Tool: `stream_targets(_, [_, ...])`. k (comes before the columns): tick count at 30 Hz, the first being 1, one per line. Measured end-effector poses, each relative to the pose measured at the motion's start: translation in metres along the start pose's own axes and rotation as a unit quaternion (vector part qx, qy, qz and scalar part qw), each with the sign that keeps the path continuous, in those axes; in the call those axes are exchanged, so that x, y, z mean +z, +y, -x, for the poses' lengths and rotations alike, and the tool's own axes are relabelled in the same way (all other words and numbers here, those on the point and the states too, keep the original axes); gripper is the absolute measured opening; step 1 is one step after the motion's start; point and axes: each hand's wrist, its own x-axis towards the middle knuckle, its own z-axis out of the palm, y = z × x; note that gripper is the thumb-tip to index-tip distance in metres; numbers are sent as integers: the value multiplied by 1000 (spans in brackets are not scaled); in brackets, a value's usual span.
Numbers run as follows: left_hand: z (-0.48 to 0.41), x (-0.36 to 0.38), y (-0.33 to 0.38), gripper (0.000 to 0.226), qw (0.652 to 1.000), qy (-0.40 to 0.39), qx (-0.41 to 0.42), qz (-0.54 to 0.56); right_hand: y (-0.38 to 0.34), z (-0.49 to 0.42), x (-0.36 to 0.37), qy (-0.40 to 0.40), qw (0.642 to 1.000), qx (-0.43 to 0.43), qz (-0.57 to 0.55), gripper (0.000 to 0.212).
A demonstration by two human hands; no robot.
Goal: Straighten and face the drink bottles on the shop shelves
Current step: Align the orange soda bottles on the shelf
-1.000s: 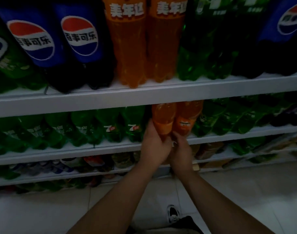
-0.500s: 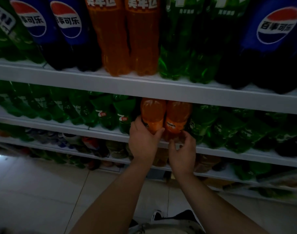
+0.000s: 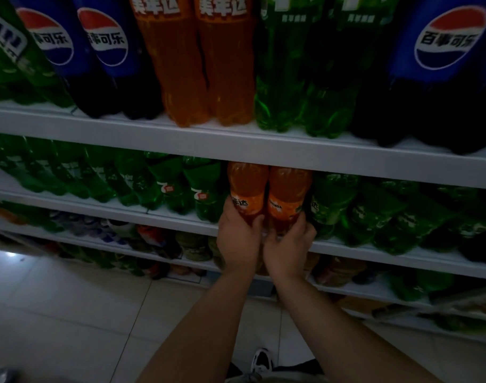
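Note:
Two orange soda bottles stand side by side on the second shelf (image 3: 374,246). My left hand (image 3: 237,239) wraps the lower part of the left orange bottle (image 3: 247,186). Around the base of the right orange bottle (image 3: 288,192) my right hand (image 3: 287,246) is closed. Both bottles stand upright with their labels partly facing out. Green bottles (image 3: 205,189) flank them on the left and further green bottles (image 3: 335,205) on the right.
The top shelf (image 3: 181,136) carries large blue-label cola bottles (image 3: 109,51), two tall orange bottles (image 3: 197,59) and green ones (image 3: 283,73). Lower shelves (image 3: 360,291) hold mixed smaller drinks. A pale tiled floor (image 3: 70,313) lies below, with my shoe (image 3: 261,360) on it.
The view has shifted a little between frames. My right hand has closed more tightly round the right orange bottle's base. My left hand keeps its hold on the left orange bottle.

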Motion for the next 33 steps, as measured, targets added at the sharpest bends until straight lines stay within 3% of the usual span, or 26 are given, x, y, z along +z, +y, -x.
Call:
stream_targets(8, [-2, 1, -10, 79, 998, 45, 25, -37, 1, -3, 8, 7, 998, 34, -61, 64])
stream_targets(13, [-5, -4, -13, 76, 997, 41, 50, -48, -5, -11, 13, 31, 999, 7, 26, 76])
stream_targets(17, [-10, -13, -22, 75, 996, 20, 67, -57, -11, -11, 21, 46, 996, 36, 63, 76])
stream_targets(24, [-13, -20, -24, 74, 993, -26, 73, -88, -15, -8, 30, 52, 995, 74, -34, 78])
stream_targets(28, [-15, -23, -23, 72, 991, -44, 76, -103, -19, -7, 31, 69, 996, 58, 18, 82])
stream_targets(33, [-17, -27, -24, 73, 989, -58, 74, -111, -25, -15, 35, 80, 990, 104, 41, 85])
